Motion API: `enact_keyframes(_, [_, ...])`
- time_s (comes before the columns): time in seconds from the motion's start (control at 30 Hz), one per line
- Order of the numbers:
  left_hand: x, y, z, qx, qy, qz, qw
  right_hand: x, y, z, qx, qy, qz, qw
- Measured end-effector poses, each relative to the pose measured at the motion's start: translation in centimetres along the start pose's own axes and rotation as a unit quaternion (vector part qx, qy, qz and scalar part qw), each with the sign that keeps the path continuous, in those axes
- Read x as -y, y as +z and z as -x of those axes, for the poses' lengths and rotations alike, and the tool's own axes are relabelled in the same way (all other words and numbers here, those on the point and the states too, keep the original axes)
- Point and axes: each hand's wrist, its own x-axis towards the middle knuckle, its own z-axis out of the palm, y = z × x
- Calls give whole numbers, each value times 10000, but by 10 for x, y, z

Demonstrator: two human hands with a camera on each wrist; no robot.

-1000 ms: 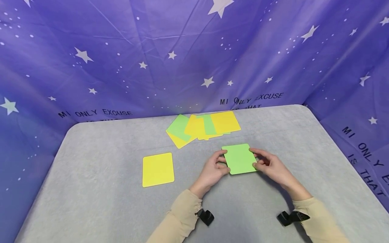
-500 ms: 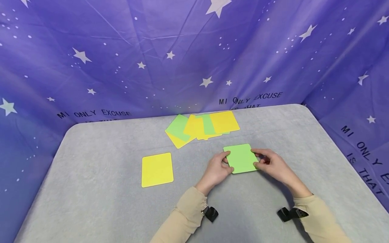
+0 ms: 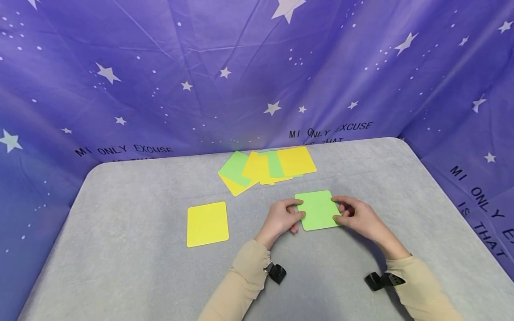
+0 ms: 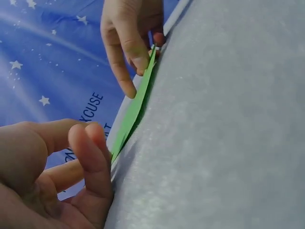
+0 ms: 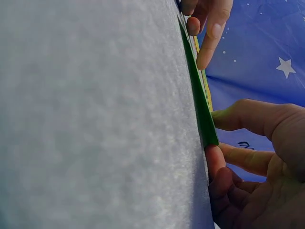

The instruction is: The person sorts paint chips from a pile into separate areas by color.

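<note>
A square green card [image 3: 319, 211] lies between both hands over the grey table in the head view. My left hand [image 3: 281, 218] has its thumb and index finger on the card's left edge, other fingers curled beside it. My right hand [image 3: 359, 218] pinches the right edge, thumb near the lower corner and index finger at the upper one. Edge-on in the left wrist view, the green card [image 4: 138, 105] shows as a thin strip close to the tabletop. In the right wrist view, the right thumb [image 5: 243, 118] lies on top and fingers reach underneath.
A lone yellow card [image 3: 207, 224] lies flat left of the hands. Several overlapping yellow and green cards [image 3: 297, 162] are spread near the back edge of the grey table [image 3: 120, 258]. A purple star-printed curtain [image 3: 233, 89] hangs behind and at the sides.
My left thumb has shifted from the green card's lower left corner up along its left edge. The card has moved only slightly, while the right hand keeps its hold.
</note>
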Motion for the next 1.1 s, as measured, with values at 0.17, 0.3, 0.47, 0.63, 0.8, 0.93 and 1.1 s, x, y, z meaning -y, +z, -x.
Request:
enact_keyframes(0.17, [-2, -3, 0, 67, -61, 80, 9999, 1, 1, -3, 84, 54, 84, 9999])
enact_keyframes(0.3, [-2, -2, 1, 18, -22, 144, 9999, -1, 1, -5, 106, 33, 125, 9999])
enact_keyframes(0.47, [2, -2, 2, 112, -24, 383, 9992, -3, -1, -8, 164, -121, 17, 9998])
enact_keyframes(0.63, [4, -6, 5, 445, -117, 952, 9944, -4, -5, -12, 234, -45, -303, 9993])
enact_keyframes(0.8, [4, -12, 4, 360, 4, 1050, 9938, -5, -8, -20, 186, 114, -471, 9987])
enact_keyframes(0.93, [-1, -19, 0, 220, 171, 589, 9979, -5, -9, -29, 173, 90, -735, 9971])
enact_keyframes(1.1, [-8, -31, -13, -7, 266, 60, 9996, -2, -10, -46, 149, 116, -984, 9950])
